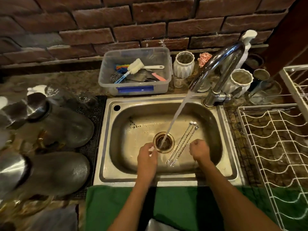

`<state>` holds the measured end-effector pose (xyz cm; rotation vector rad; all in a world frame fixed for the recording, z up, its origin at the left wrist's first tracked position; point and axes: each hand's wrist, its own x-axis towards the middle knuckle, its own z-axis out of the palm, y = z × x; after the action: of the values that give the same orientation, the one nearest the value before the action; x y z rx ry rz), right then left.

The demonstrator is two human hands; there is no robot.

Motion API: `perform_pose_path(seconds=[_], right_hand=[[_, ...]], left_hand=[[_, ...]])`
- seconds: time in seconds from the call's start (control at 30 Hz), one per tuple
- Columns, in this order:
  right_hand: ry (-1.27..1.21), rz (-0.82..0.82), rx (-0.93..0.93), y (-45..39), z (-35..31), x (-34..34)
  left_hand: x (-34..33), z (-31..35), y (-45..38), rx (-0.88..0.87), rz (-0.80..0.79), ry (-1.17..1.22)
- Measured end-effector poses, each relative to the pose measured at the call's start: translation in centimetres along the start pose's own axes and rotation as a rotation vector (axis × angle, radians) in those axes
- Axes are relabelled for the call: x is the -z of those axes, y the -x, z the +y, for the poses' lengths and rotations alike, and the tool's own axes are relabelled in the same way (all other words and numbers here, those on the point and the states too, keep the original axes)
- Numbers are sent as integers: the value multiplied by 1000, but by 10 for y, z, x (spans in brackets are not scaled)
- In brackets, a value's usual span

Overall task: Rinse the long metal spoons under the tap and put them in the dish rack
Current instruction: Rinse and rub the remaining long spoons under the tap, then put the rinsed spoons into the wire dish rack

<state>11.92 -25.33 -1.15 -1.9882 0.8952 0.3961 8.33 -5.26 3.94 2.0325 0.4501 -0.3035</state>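
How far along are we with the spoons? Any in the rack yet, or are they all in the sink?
Done: the tap is running, its stream falling into the drain. In hand: nothing yet. The long metal spoons lie bundled on the sink floor beside the stream, between the left hand and right hand; neither holds them. Left: rinsing them and moving them to the dish rack, where no spoons show.

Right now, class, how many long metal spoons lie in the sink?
3 long metal spoons, side by side on the sink floor, right of the drain; none appear hidden.
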Motion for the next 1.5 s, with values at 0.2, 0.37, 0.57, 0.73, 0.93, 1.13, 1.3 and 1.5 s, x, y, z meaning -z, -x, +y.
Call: perform_pose_path(seconds=[0.2, 0.37, 0.57, 0.73, 0.93, 1.13, 1.3, 1.5], right_hand=[[-88, 26, 135, 37, 1, 16], [-141, 5, 210, 54, 5, 25], [-410, 123, 241, 39, -19, 58], [-635, 341, 190, -10, -67, 109], [-912, 200, 86, -50, -103, 135], [-1140, -4, -34, -66, -116, 137], [-1231, 52, -18, -72, -116, 133], [-1188, 340, 55, -64, -127, 121]], left_hand=[[3, -43, 49, -418, 72, -691], [6, -80, 66, -391, 32, -925], [4, -85, 62, -398, 27, -945], [3, -85, 62, -392, 29, -970], [3, -87, 63, -401, 53, -951], [0, -88, 61, -408, 72, -919], [0, -89, 61, -404, 74, -925], [-1, -88, 60, -400, 66, -917]])
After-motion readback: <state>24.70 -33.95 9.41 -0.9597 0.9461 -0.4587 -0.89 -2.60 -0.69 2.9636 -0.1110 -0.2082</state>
